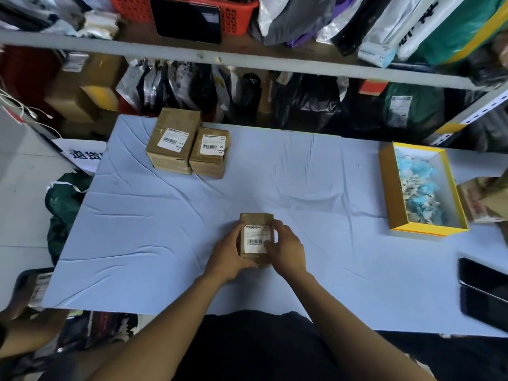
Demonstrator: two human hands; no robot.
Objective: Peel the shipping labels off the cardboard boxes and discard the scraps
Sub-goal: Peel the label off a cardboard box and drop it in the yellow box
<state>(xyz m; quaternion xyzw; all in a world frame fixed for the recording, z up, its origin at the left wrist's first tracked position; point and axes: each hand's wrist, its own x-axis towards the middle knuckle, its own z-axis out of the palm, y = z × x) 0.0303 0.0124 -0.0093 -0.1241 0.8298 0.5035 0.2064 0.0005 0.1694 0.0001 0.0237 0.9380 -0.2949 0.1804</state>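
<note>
Both hands, left (pixel 229 250) and right (pixel 286 247), curled around one small cardboard box (pixel 257 240), label (pixel 257 240) facing up, long axis running away from the person.

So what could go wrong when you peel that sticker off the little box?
The label could tear and leave bits stuck on the small box, which the left hand and right hand hold. Scraps might also drop on the blue cloth, since the yellow tray sits far right.

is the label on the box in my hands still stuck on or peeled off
Stuck on. The label lies flat on the box held by the left hand and right hand; no corner visibly lifted.
</note>
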